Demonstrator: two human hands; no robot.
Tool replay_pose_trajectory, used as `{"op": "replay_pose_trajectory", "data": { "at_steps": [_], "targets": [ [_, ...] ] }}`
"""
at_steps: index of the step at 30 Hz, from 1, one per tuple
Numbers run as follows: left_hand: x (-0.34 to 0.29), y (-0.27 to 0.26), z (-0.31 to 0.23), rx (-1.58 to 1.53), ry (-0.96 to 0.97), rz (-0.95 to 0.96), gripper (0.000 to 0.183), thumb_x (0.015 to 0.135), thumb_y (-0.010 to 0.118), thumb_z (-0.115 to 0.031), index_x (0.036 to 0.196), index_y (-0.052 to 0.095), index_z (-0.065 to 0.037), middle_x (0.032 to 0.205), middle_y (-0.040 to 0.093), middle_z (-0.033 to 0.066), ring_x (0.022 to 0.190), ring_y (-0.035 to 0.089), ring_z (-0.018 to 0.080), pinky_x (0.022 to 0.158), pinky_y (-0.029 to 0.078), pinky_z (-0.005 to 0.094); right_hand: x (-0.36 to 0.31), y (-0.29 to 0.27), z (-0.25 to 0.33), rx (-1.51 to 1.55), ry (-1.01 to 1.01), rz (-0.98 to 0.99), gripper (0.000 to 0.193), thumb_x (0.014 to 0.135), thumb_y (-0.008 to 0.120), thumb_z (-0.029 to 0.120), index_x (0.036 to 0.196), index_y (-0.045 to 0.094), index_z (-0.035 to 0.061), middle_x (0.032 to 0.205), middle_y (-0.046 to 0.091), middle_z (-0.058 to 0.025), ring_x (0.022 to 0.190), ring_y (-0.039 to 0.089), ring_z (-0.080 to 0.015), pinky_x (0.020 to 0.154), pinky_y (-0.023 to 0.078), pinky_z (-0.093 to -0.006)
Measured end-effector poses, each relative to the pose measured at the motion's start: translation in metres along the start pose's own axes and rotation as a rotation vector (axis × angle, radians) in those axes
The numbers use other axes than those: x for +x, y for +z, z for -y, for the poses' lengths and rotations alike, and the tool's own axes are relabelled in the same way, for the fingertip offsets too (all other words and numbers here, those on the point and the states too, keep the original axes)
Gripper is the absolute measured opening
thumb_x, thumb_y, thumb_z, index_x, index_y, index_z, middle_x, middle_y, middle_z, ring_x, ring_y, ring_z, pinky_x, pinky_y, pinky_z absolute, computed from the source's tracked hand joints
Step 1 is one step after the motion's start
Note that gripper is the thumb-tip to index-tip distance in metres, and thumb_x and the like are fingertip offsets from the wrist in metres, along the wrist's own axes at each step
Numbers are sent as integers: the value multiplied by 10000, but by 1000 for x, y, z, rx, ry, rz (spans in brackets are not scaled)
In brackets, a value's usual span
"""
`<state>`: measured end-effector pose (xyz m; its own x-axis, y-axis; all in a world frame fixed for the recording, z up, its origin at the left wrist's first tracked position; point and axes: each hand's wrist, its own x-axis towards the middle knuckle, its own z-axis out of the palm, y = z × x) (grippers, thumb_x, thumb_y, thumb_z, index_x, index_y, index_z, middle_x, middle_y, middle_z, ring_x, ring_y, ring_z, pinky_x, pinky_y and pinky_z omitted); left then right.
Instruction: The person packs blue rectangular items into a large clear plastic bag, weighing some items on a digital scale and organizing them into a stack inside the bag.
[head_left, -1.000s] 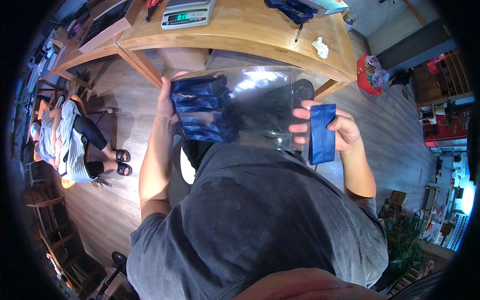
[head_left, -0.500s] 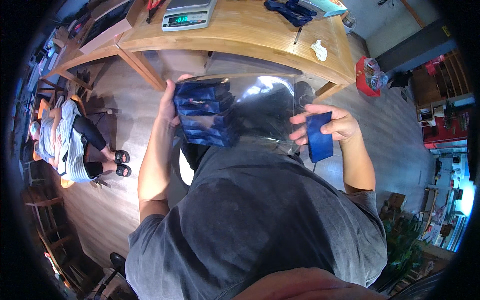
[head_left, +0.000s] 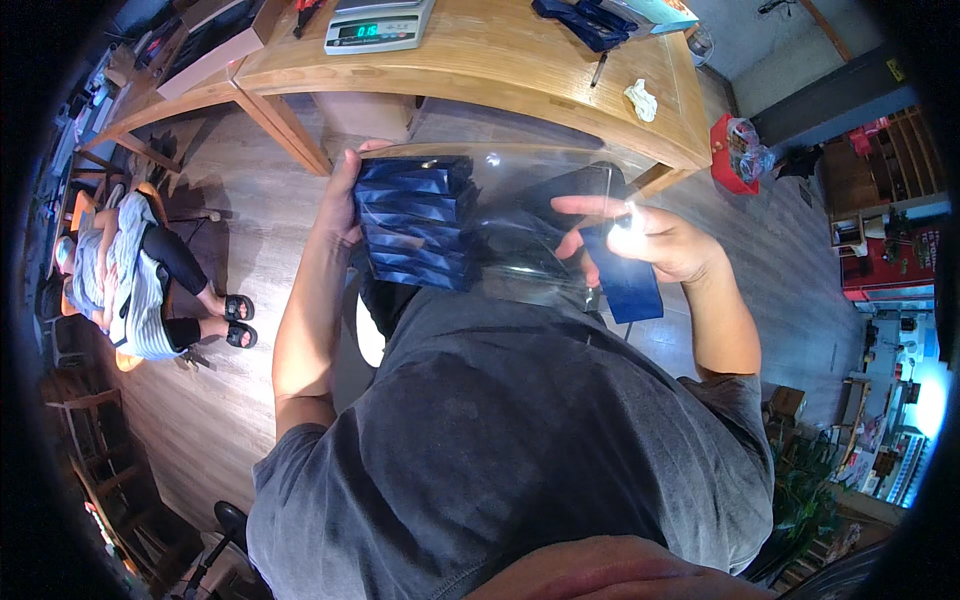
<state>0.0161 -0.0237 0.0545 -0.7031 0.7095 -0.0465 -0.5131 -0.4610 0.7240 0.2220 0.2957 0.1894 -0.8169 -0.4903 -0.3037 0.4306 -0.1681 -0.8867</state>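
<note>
My left hand (head_left: 347,200) is closed on the left end of a clear plastic bag (head_left: 525,262). Several dark blue packets (head_left: 412,225) lie stacked in that end of the bag, their shiny sides folded and creased. At the bag's right end, my right hand (head_left: 672,242) pinches one more blue packet (head_left: 630,290) that hangs below the thumb. Its index finger stretches leftward and overlaps the bag's edge; whether the fingertips are inside the bag or against its outside I cannot tell. Glare covers part of the right thumb.
Ahead stands a wooden table (head_left: 480,85) with a digital scale (head_left: 378,28), more blue packets (head_left: 590,22), a pen (head_left: 599,70) and crumpled white tissue (head_left: 640,101). A red box (head_left: 733,160) sits on the floor at right. Another person (head_left: 135,270) sits at left.
My right hand has moved slightly left with its blue packet, and its index finger now reaches further across the bag's edge. My left hand keeps its hold. The scale's display has changed.
</note>
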Motion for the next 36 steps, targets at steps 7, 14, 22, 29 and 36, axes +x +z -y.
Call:
{"op": "replay_pose_trajectory", "data": {
  "at_steps": [7,14,22,29,36],
  "targets": [
    [-1,11,-12,137,127,119,709,827,655,-628,1178,543,-22,1073,648,124,977,651,205,840,552,334,31,-5,10,194,67,-27,603,991,564,249,1489,321,10,1222,567,-227,923,650,-223,806,568,-352],
    [-4,8,-13,250,196,66,740,821,661,-630,1203,537,-9,1054,649,101,966,645,179,839,528,296,56,12,-15,-112,-191,-265,584,983,578,330,1477,374,95,1246,573,-126,1023,615,-192,905,514,-348],
    [-1,8,-5,177,117,71,748,815,673,-621,1233,536,-16,1064,653,106,986,647,186,848,531,300,27,7,-46,-387,-58,57,710,898,696,143,1447,260,32,1309,542,-102,1200,545,-196,1039,399,-347],
    [-6,9,-8,247,150,-5,761,801,670,-651,1207,560,-16,1061,654,102,983,634,172,866,518,288,10,17,-6,-1118,-302,-318,455,872,702,109,1283,527,21,1202,626,-152,1149,598,-279,992,447,-360],
    [-10,18,-12,266,246,34,775,811,648,-667,1226,546,-21,1064,652,99,988,631,162,868,510,281,14,24,-1,-1295,-506,-617,540,812,740,63,1309,531,31,1187,660,-160,1077,649,-282,923,506,-368]
  ]
}}
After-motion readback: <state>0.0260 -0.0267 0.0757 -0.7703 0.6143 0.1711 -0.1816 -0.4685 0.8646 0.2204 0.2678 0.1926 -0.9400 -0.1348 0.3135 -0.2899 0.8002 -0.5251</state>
